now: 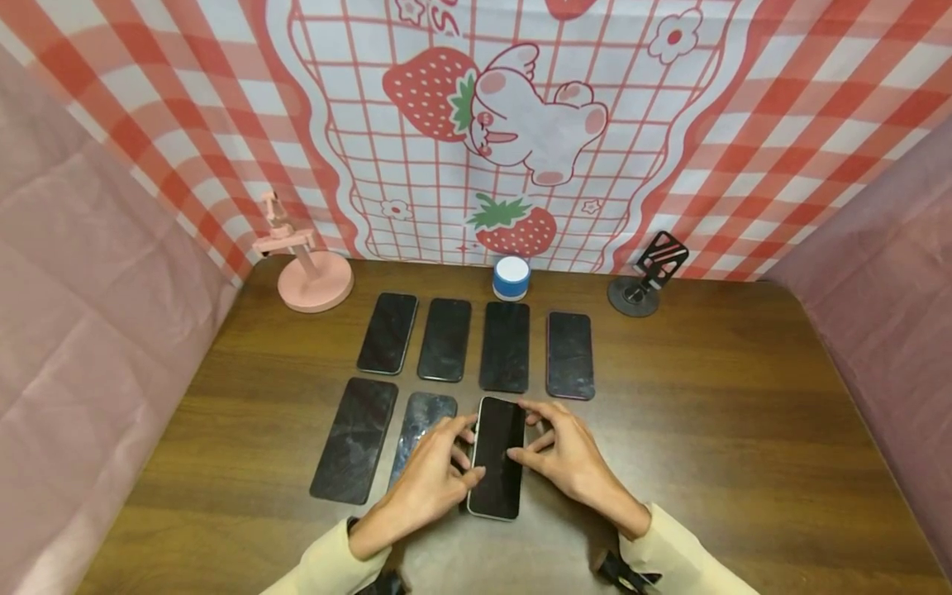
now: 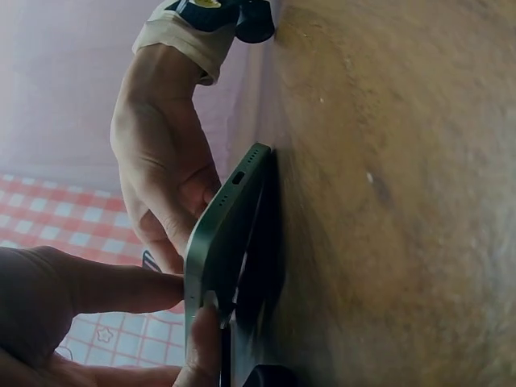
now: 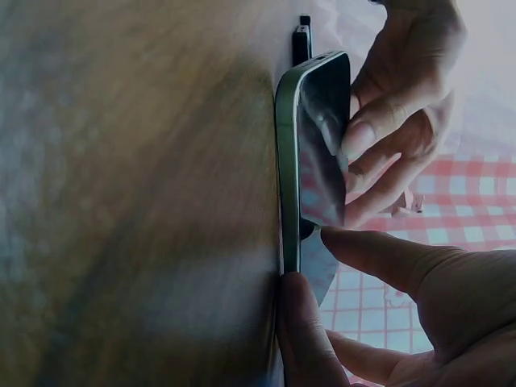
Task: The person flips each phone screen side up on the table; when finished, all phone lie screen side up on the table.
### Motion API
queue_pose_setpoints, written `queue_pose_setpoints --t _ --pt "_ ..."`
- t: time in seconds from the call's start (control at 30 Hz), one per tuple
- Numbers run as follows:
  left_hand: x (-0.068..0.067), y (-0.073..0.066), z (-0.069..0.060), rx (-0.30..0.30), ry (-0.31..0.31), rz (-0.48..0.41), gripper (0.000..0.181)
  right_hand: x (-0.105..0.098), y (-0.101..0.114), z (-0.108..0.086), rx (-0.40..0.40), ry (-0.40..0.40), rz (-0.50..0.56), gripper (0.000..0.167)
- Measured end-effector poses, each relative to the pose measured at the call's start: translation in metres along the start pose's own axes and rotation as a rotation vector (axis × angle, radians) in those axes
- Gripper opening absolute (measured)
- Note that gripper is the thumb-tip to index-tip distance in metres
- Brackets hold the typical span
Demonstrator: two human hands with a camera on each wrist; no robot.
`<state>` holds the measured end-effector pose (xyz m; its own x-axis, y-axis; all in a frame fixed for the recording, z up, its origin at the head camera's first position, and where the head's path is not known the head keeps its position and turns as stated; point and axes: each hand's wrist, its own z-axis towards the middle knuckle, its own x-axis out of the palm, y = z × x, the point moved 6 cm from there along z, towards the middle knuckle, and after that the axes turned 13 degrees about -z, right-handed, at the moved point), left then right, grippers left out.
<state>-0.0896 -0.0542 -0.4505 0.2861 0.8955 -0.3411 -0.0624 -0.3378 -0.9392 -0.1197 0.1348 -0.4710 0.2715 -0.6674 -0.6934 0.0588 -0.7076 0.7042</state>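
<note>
A smartphone (image 1: 497, 463) with a dark screen and a pale greenish frame lies face up between both hands, close to the tabletop. My left hand (image 1: 435, 471) grips its left side, the thumb on the screen's edge and the fingers along the side. On the opposite side my right hand (image 1: 568, 454) holds it, with thumb over the screen's edge and forefinger at the upper right corner. The frame and bottom port of the smartphone (image 2: 226, 205) show in the left wrist view. In the right wrist view the smartphone (image 3: 322, 137) stands edge-on against the table. Whether its whole back touches the wood, I cannot tell.
Beside the left hand lie a dark phone (image 1: 354, 440) and a smudged, shiny phone (image 1: 426, 421) partly covered by that hand. Several more phones (image 1: 504, 347) form a row behind. Farther back stand a pink stand (image 1: 316, 281), a blue-and-white round container (image 1: 511, 279) and a black phone stand (image 1: 635, 296).
</note>
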Motion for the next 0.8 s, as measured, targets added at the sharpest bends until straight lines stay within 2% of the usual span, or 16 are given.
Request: queue_pose_setpoints --t 0.23,0.63,0.8 --pt "-0.001 0.001 -0.001 0.016 -0.016 0.106 0.064 0.001 0.003 0.002 -0.013 -0.016 -0.041 0.067" --pt "0.006 -0.001 0.001 -0.023 0.011 0.209 0.066 -0.001 0.004 0.000 0.014 -0.025 -0.079 0.066" --pt "0.009 -0.001 0.002 -0.064 0.024 0.250 0.070 0.000 0.003 0.000 0.012 -0.026 -0.073 0.065"
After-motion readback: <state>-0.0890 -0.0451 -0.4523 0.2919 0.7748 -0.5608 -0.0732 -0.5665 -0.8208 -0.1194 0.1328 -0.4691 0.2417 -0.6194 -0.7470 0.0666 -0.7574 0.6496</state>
